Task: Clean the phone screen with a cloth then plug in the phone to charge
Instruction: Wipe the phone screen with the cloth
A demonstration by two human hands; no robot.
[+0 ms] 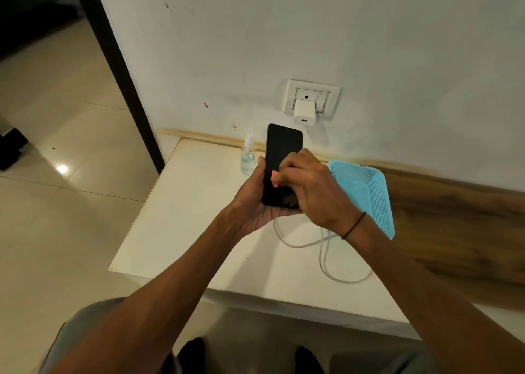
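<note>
A black phone (282,152) with a dark screen is held above the white table (181,231). My left hand (251,203) grips its lower end from the left and below. My right hand (308,186) lies over the lower screen, its fingers curled and pinching a small orange-pink cloth (274,178) against the glass. A white charger (302,112) is plugged into the wall socket (329,95) just above the phone. A white cable (324,251) lies looped on the table below my hands, with no end attached to the phone.
A small clear dropper bottle (248,156) stands left of the phone near the wall. A light blue perforated basket (369,194) lies tilted to the right, under my right wrist. A wooden surface runs along the right, and tiled floor lies to the left.
</note>
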